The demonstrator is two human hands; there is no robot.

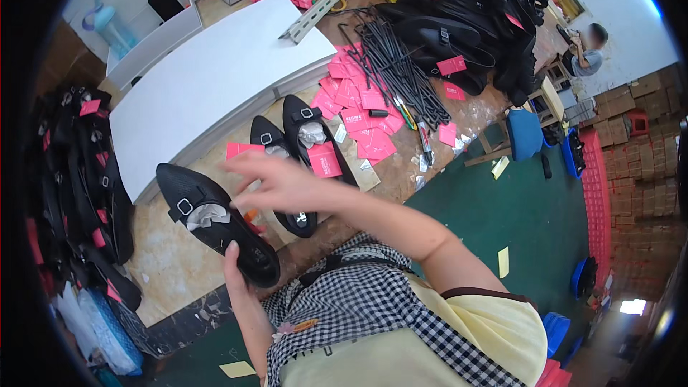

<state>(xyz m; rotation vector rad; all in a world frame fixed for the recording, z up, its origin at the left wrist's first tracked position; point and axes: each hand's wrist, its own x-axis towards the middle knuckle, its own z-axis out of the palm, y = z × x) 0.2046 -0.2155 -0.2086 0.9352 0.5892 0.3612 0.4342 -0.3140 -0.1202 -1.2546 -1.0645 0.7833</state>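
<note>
My left hand (240, 276) is closed around the heel end of a black pointed flat shoe (251, 252), its thumb along the near edge. The shoe has a silver buckle and white crumpled paper (208, 216) in its opening. My right hand (287, 183) hovers beside it with fingers stretched out and apart; nothing shows in them. Beyond that hand lie two more black flats, one (266, 129) partly hidden by it and the other (294, 111) with a pink card (325, 160) on top. Another pink card (244, 149) shows behind my fingers.
Pink cards (358, 100) and black rods (401, 64) lie beyond, with a pen and a cutter. A white board (215, 79) bears a metal strip. Black shoes are heaped at far right (451, 21) and hang at left (86, 172). Another person (588, 61) sits at far right.
</note>
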